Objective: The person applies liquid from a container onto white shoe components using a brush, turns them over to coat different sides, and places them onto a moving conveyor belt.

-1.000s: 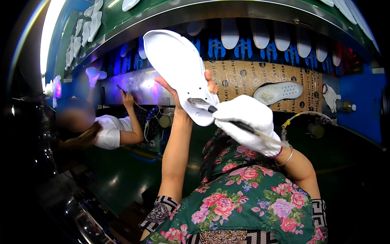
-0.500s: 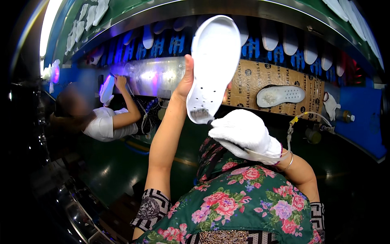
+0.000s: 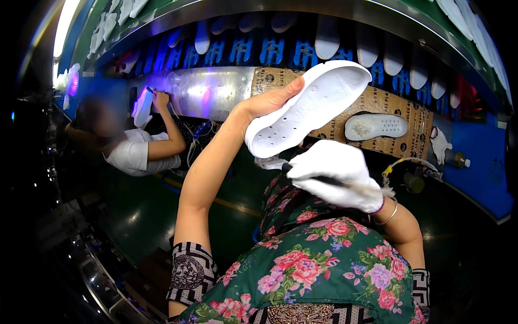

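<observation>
Head view: outstretched left hand (image 3: 275,101) clasps a tilted white sole (image 3: 310,107); gloved right hand (image 3: 339,168) below pinches a brush (image 3: 286,167).

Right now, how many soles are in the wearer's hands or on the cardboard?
2: a white sole in the left hand and a pale sole further right on the cardboard. The first covers some cardboard; more may be hidden.

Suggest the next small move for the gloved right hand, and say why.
Probably a short stroke along the near edge of the white sole: the right hand holds the brush with its tip right by that edge, though contact is hard to tell, and the left hand grips the sole's upper-left side.
</observation>
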`<act>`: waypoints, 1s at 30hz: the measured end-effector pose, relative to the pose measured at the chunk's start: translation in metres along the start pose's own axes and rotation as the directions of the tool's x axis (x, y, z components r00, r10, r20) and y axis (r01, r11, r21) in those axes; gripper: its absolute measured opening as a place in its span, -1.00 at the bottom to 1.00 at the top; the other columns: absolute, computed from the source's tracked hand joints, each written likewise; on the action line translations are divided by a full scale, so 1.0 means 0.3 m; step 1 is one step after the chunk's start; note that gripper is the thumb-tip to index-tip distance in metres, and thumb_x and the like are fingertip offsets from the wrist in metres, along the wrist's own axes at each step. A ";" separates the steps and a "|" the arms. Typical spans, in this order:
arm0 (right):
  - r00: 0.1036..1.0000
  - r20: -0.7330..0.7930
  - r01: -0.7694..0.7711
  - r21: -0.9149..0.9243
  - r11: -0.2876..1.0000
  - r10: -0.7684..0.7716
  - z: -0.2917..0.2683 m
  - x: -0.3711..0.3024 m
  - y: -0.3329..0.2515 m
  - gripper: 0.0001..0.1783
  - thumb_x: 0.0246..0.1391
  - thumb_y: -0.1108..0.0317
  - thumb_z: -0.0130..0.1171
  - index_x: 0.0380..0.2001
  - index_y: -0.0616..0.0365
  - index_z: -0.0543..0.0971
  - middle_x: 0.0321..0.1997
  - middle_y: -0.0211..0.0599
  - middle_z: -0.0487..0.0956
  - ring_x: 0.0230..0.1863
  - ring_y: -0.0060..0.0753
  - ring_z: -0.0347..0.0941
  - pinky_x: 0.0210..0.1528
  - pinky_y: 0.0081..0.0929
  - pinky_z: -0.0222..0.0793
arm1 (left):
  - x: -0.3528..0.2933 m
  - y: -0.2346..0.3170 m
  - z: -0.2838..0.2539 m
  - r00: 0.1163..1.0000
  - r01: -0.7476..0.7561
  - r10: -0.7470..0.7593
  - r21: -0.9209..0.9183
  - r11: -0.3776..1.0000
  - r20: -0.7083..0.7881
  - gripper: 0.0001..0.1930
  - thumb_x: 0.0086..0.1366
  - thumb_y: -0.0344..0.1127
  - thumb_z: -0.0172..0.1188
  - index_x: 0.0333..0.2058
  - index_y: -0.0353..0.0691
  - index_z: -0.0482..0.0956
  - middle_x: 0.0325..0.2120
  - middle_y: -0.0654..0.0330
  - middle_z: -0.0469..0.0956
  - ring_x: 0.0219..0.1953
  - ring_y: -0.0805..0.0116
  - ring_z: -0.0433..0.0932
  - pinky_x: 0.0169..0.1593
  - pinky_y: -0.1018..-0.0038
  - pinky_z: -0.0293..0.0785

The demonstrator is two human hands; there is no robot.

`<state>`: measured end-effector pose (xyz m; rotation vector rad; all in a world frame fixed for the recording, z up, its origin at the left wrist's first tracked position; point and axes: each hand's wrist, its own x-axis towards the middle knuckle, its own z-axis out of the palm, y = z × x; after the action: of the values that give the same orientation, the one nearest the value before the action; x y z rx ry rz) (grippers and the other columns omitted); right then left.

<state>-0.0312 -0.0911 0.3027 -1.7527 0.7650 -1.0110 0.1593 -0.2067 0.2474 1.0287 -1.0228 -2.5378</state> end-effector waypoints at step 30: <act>0.959 -0.283 -0.083 -0.213 0.974 0.019 -0.009 0.005 -0.013 -0.77 -0.10 0.47 0.39 -0.28 0.12 0.70 -0.32 -0.26 0.68 -0.29 -0.26 0.63 -0.21 -0.43 0.53 | -0.134 -0.355 0.133 0.904 -0.308 0.367 -0.930 0.199 -0.220 -0.33 0.39 0.23 -0.16 0.29 -0.10 0.28 0.26 -0.07 0.29 0.15 -0.09 0.45 0.15 -0.03 0.45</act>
<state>-0.0326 -0.0920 0.3071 -1.7874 1.1355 -1.1908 0.1675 -0.0903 0.2172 0.2657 0.4030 -2.1047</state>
